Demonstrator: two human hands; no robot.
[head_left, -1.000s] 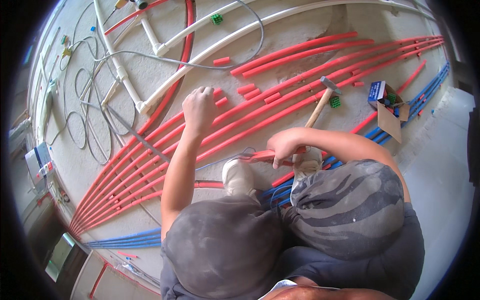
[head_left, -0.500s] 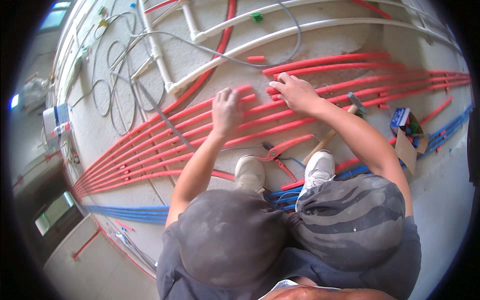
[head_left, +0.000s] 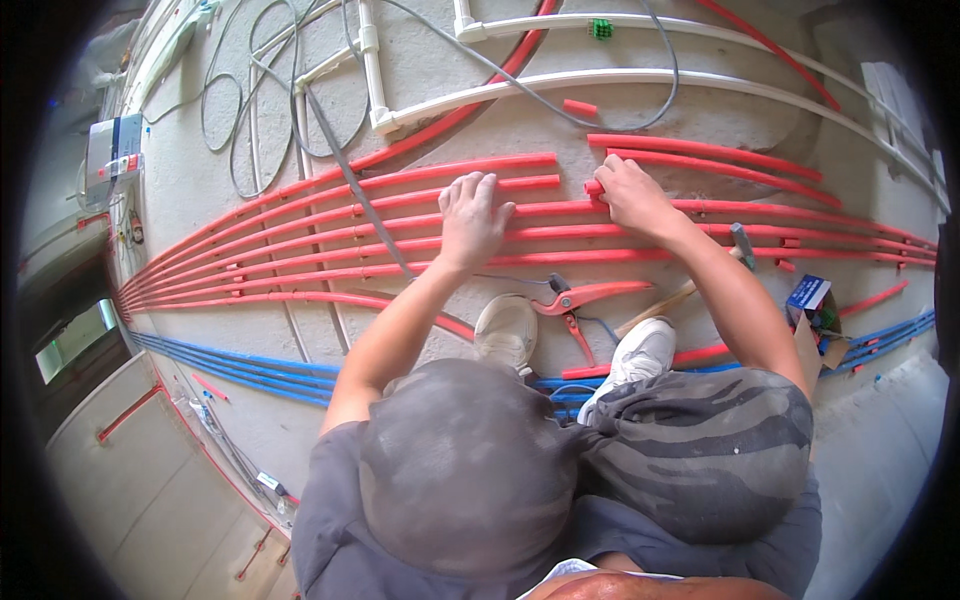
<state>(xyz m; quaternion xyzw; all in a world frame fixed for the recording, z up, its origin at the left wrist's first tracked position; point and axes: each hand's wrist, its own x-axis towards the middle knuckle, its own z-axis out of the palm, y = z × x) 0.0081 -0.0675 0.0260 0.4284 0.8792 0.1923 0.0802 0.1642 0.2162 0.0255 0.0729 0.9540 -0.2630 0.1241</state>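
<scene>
Several red pipes [head_left: 330, 232] run side by side across the concrete floor. My left hand [head_left: 470, 225] rests on them, a little back from the ends of the upper ones, with thumb apart from the fingers. Across a gap, my right hand [head_left: 634, 200] has its fingers closed on a red pipe, whose short end [head_left: 594, 188] sticks out to the left; the rest is hidden under the hand. Just beyond it lie two loose red pipes [head_left: 725, 160]. Red-handled pipe cutters [head_left: 590, 296] lie by my shoes, beside a hammer [head_left: 740, 243] partly hidden by my right forearm.
White pipes [head_left: 560, 84] and a looped grey cable [head_left: 520, 82] cross the floor beyond. Blue pipes [head_left: 235, 372] run along the near side. An opened small box of fittings [head_left: 815, 300] stands at the right. A short red piece [head_left: 580, 108] lies beyond the gap.
The whole view has shifted. My left hand has drawn back from the pipe ends, its thumb spread more. My right hand's fingers have curled down around the red pipe's end.
</scene>
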